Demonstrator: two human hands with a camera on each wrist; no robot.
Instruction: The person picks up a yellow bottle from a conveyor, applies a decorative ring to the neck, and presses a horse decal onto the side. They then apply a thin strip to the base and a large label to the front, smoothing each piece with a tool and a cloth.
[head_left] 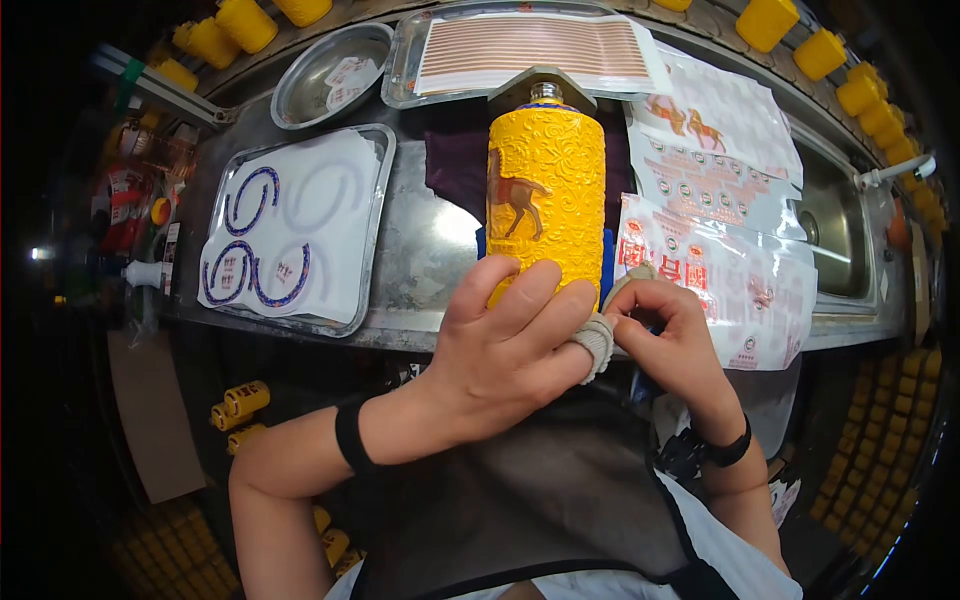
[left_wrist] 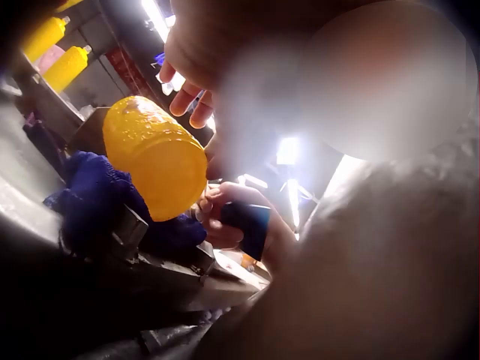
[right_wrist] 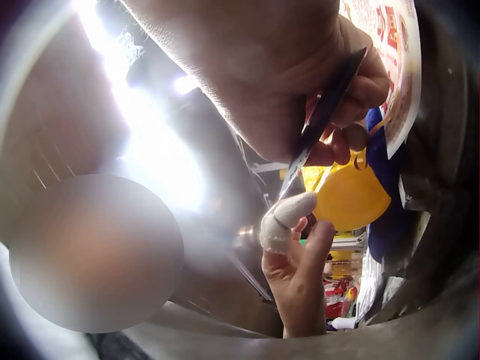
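Note:
A yellow embossed bottle [head_left: 550,190] with a brown horse figure lies on its side, metal-coloured neck pointing away, on blue cloth [left_wrist: 97,195]. My left hand [head_left: 515,345] is over its base end, fingers loosely bent close to the yellow surface. A pale finger cot [right_wrist: 289,214] covers the left thumb. Beside that thumb, my right hand [head_left: 670,330] has its thumb and fingers curled together. A dark flat blade-shaped tool [right_wrist: 326,112] is held in this right hand, slanting towards the covered thumb. A second pale cot [head_left: 635,278] covers a right fingertip.
On the left, a metal tray [head_left: 375,240] carries a white sheet with blue patterned curved strips. Behind are a round metal bowl [head_left: 290,105] and a striped sheet [head_left: 530,50]. Printed sticker sheets [head_left: 720,290] lie to the right, before a sink [head_left: 840,230]. Yellow bottles [head_left: 865,90] stand around.

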